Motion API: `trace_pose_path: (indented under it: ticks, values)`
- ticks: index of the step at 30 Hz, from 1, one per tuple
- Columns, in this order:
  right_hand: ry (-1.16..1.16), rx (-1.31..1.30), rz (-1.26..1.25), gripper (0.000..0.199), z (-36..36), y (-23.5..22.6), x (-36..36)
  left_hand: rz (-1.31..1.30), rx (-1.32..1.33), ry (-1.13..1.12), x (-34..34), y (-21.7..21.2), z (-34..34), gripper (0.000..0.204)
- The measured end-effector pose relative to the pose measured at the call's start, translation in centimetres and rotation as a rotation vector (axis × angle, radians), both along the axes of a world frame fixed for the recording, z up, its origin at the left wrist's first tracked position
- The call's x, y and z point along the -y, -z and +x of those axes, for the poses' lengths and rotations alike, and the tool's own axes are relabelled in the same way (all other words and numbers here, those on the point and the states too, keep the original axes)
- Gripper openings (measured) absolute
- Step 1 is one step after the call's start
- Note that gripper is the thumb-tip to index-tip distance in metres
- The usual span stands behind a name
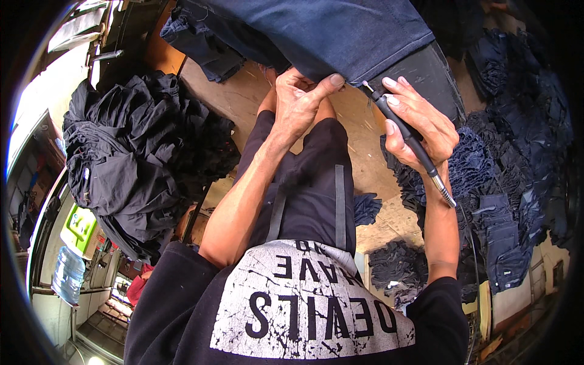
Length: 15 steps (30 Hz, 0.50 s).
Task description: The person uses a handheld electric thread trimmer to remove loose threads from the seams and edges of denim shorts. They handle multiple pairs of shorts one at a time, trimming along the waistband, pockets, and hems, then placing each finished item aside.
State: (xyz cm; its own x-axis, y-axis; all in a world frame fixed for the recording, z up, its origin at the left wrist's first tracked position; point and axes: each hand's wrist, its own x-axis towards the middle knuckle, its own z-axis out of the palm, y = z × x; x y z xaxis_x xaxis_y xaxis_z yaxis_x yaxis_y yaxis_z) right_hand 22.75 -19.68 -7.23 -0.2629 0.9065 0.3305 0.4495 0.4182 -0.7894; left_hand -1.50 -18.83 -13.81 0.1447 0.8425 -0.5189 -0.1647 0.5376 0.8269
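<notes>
A dark blue denim garment [340, 36] lies over a black board [420, 82] at the top of the view, its stitched hem toward me. My left hand [298, 100] pinches the hem's lower corner, thumb on top and fingers folded beneath. Gripped like a pen in my right hand [423, 125] is a black rotary handpiece [404, 131] with a metal spring collar at its back end. Its small pale tip is beside the hem corner, close to my left thumb. Whether the tip touches the cloth I cannot tell.
A large heap of black garments [134, 152] stands to my left. Stacks of dark denim [505, 182] fill the right side, with a smaller pile [395, 264] near my right elbow. A thin cable [471, 243] hangs down there. A water jug [68, 275] is at far left.
</notes>
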Motion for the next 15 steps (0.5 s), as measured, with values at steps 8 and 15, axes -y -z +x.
trace_pose_path:
  ticks: [8,15]
  values:
    - [0.051,0.007,0.017,0.031,0.19,0.16,0.00,-0.002,-0.018,-0.020,-0.09,0.03,0.06,0.021]
    - [0.091,-0.011,0.036,0.031,0.34,0.49,0.05,-0.009,-0.027,-0.014,-0.12,-0.05,0.05,0.019]
